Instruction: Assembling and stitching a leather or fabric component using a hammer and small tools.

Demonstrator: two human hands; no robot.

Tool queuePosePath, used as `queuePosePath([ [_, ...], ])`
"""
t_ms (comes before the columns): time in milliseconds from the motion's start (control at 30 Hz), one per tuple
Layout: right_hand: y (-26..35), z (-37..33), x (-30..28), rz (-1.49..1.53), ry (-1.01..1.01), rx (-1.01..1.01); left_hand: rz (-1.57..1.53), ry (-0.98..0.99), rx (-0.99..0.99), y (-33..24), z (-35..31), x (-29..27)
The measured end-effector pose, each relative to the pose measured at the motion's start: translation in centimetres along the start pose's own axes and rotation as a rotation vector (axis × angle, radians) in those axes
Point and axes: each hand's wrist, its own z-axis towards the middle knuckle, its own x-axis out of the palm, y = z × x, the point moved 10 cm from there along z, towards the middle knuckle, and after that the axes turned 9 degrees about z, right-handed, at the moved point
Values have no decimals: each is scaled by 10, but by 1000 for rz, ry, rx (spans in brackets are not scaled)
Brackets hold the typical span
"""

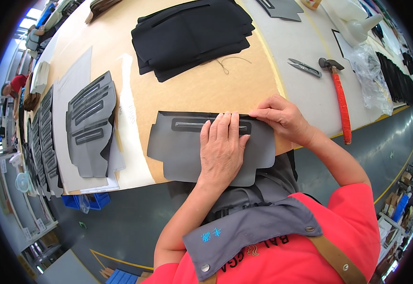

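The left hand point(223, 151) presses flat on the grey panel point(180, 154) at the tabletop's point(187, 94) six-o'clock edge while the right hand point(284, 118) pinches its two-o'clock border, probably the best hold on something seemingly light, thin and pliant.

The grey piece point(180, 154) looks matt and smooth, the hammer head point(331, 63) metal.
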Motion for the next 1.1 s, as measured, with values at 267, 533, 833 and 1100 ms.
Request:
queuePosePath([
  [267,20,-5,11,-210,36,-206,47,0,5,-2,-5,-2],
  [533,18,-3,6,-203,0,-187,-45,-14,35,-2,-5,0],
  [833,17,-4,6,-215,-6,-190,-111,-36,34,13,-17,-5],
  [1100,20,-1,6,-197,-9,-175,-232,-48,-9,16,-17,-10],
])
